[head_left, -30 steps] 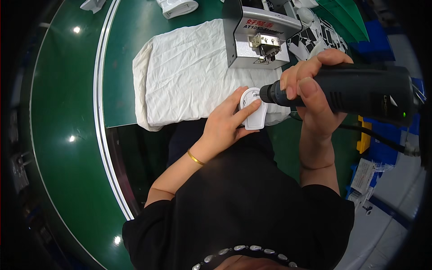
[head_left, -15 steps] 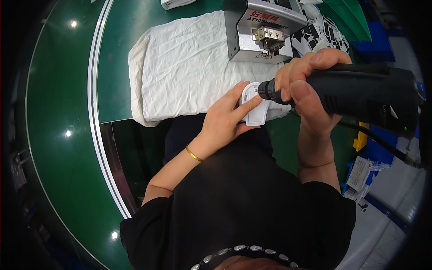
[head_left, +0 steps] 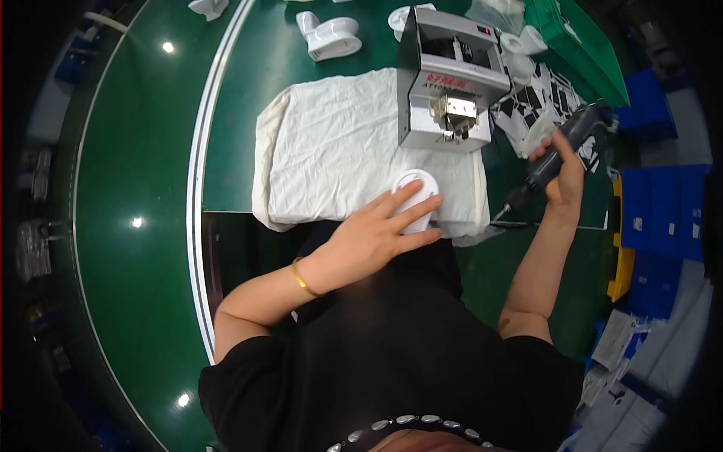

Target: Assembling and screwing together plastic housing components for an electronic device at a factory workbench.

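Observation:
My left hand (head_left: 380, 230) lies on a round white plastic part (head_left: 416, 190) and holds it against the near edge of a white cloth (head_left: 331, 151). My right hand (head_left: 561, 167) grips a black electric screwdriver (head_left: 561, 147) out to the right, bit tip pointing down and left beside the cloth's corner. The screwdriver is apart from the white part.
A grey box-shaped screw feeder (head_left: 449, 79) stands on the cloth just beyond the part. More white plastic parts (head_left: 329, 34) lie on the green table (head_left: 233, 113) at the back. A green bin (head_left: 584, 41) and blue crates (head_left: 651, 203) are at right.
The right hand has swung the screwdriver away from the white part, out to the right. The left hand has lowered the part from in front of me onto the cloth.

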{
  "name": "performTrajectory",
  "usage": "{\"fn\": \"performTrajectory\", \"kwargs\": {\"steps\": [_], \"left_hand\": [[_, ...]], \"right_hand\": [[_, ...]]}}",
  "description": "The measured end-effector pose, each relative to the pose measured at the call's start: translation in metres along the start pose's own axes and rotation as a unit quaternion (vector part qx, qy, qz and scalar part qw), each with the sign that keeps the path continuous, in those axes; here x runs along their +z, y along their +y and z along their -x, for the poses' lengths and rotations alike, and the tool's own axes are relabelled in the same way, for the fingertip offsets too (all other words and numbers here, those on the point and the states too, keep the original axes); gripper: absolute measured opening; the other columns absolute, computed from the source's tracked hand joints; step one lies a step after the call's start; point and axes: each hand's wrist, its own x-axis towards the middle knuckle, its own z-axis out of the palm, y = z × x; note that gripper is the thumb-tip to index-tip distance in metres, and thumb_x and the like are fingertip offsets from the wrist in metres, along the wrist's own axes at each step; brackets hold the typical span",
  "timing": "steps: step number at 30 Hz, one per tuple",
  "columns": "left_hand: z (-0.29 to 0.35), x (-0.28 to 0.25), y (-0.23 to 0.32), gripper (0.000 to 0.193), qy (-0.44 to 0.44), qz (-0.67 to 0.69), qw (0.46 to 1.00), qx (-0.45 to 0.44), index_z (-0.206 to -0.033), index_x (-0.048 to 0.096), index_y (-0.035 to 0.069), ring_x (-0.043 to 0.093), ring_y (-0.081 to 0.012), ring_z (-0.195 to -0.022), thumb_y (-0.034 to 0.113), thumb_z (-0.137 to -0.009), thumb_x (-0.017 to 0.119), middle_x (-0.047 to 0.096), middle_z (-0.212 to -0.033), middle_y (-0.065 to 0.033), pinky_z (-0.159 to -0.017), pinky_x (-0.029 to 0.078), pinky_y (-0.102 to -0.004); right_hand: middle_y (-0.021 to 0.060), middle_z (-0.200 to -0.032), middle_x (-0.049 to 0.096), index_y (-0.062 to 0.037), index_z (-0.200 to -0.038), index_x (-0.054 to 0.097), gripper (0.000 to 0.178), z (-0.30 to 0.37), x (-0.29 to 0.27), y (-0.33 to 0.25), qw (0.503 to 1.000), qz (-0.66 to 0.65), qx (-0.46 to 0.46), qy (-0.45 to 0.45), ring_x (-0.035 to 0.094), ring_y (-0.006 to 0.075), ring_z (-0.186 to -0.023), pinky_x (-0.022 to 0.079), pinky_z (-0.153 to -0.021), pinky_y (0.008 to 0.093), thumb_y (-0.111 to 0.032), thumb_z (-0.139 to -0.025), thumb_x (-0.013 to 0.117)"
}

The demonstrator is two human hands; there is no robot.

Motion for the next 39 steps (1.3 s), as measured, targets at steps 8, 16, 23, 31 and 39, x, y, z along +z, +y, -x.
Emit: {"fn": "performTrajectory", "kwargs": {"steps": [8,16,23,31,39], "left_hand": [[0.049,-0.053,-0.066,0.044,0.210,-0.052,0.963,-0.164,-0.116,0.062,0.006,0.069,-0.0226,-0.095,-0.009,-0.074,0.068,0.060,-0.134,-0.0144,-0.075,0.058,-0.0287],[0.201,-0.149,-0.279,0.050,0.542,-0.114,0.669,-0.496,-0.115,0.056,-0.008,0.058,-0.0167,-0.090,0.021,-0.080,0.079,0.063,-0.111,-0.0123,-0.082,0.049,-0.0315],[0.231,-0.150,-0.317,0.042,0.476,0.009,0.689,-0.546,-0.111,0.067,-0.008,0.065,-0.0205,-0.097,0.017,-0.080,0.080,0.071,-0.109,-0.0143,-0.087,0.050,-0.0326],[0.062,-0.137,-0.247,0.078,0.297,-0.291,0.847,-0.332,-0.135,0.049,-0.003,0.056,-0.0368,-0.119,0.019,-0.072,0.087,0.059,-0.128,-0.0219,-0.104,0.043,-0.0437],[-0.096,-0.056,-0.279,0.061,0.051,-0.179,0.954,-0.234,-0.133,0.051,0.004,0.057,-0.0388,-0.116,0.011,-0.075,0.072,0.066,-0.117,-0.0191,-0.094,0.047,-0.0440]], "right_hand": [[0.0090,-0.088,0.063,0.0030,-0.103,0.060,0.029,-0.028,-0.042,0.043,0.967,0.209,-0.091,0.114,0.061,0.0178,-0.072,0.050,-0.065,0.0313,-0.011,-0.082,0.074],[0.0097,-0.104,0.065,0.0039,-0.123,0.057,0.049,-0.041,-0.078,0.060,0.913,0.312,-0.213,0.151,0.063,0.0168,-0.089,0.050,-0.076,0.0290,-0.013,-0.081,0.076],[0.0203,-0.129,0.058,0.0083,-0.144,0.036,0.077,-0.037,-0.078,0.063,0.923,0.284,-0.201,0.166,0.060,0.0225,-0.111,0.047,-0.094,0.0322,-0.019,-0.085,0.078],[0.0099,-0.107,0.068,-0.0075,-0.107,0.070,0.031,-0.023,-0.040,0.035,0.679,0.564,-0.447,0.148,0.058,0.0295,-0.103,0.046,-0.092,0.0395,-0.015,-0.078,0.078],[0.0177,-0.109,0.067,-0.0048,-0.120,0.065,0.041,-0.059,0.004,0.032,0.715,0.651,-0.242,-0.079,0.065,0.0373,-0.100,0.051,-0.088,0.0429,-0.006,-0.080,0.071]]}}
